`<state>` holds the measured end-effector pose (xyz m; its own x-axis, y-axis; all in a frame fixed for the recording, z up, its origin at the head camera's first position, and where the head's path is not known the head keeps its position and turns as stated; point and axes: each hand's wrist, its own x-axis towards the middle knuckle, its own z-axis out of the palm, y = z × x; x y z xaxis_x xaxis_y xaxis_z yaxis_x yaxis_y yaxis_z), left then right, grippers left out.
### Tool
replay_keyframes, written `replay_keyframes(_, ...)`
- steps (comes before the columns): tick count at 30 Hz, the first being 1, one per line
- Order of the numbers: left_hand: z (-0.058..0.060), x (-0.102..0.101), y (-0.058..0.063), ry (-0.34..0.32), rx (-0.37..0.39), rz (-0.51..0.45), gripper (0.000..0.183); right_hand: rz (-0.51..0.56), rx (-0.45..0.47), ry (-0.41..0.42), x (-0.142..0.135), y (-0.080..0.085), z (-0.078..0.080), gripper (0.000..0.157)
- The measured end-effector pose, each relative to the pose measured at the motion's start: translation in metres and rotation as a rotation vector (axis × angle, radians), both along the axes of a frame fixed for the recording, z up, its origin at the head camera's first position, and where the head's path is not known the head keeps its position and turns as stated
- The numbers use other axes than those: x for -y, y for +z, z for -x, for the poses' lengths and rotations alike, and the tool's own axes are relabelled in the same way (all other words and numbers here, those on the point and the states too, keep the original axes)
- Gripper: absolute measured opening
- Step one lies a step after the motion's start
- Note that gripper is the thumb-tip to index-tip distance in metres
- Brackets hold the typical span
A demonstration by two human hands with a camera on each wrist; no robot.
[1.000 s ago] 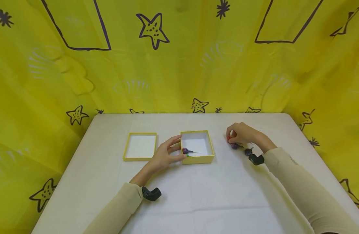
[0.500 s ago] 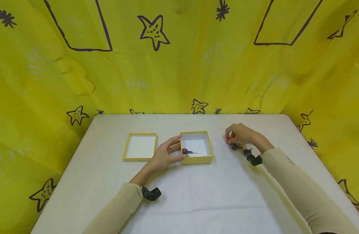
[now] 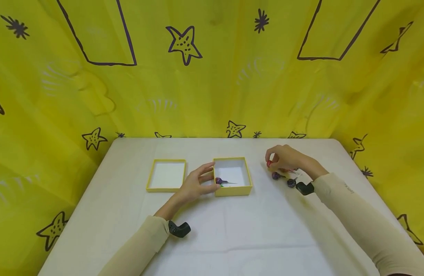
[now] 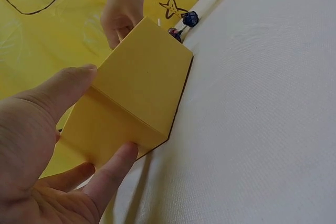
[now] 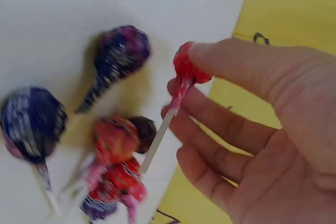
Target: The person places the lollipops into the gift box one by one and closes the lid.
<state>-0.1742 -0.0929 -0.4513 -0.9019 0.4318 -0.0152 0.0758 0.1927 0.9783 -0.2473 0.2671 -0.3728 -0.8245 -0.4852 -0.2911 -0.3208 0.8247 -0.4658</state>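
My left hand (image 3: pixel 194 184) holds the left side of an open yellow box (image 3: pixel 234 191), thumb at the front corner and fingers spread along that side. Inside the white interior lies a purple-wrapped lollipop (image 3: pixel 219 180), with a bit of green beside it. To the right of the box, my right hand (image 3: pixel 284 157) pinches a red-wrapped lollipop (image 5: pixel 190 66) by its head between thumb and fingertip; its white stick points down. Below that hand, a dark purple lollipop (image 5: pixel 123 51), a dark blue one (image 5: pixel 32 121) and a cluster of red and orange ones (image 5: pixel 115 140) lie on the table.
A shallow yellow-rimmed lid (image 3: pixel 167 189), white inside, lies left of the box. White cloth covers the table (image 3: pixel 253 230). A yellow curtain (image 3: pixel 212 88) with drawn stars hangs behind the far edge.
My right hand has raised the red lollipop slightly, away from the purple one beside it. The left hand keeps its place at the box. The head view has tilted up a little.
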Motion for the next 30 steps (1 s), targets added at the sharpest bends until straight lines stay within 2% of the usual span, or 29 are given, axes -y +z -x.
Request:
replay_keyframes(12, 0.000, 0.001, -0.002, -0.009, 0.003, -0.009, 0.083, 0.016, -0.105, 0.080, -0.005, 0.033, -0.005, 0.012)
replay_keyframes(18, 0.000, 0.001, 0.000, -0.011, 0.005, -0.008, 0.084, 0.099, -0.104, 0.104, -0.005, 0.049, -0.005, 0.015)
replay_keyframes(25, -0.001, 0.001, 0.002, -0.015, 0.013, -0.005, 0.084, 0.183, -0.190, 0.136, -0.003, 0.064, -0.003, 0.014)
replay_keyframes(30, 0.000, 0.001, 0.001, -0.010, 0.006, -0.004, 0.083, 0.192, -0.232, 0.151, 0.001, 0.071, 0.000, 0.015)
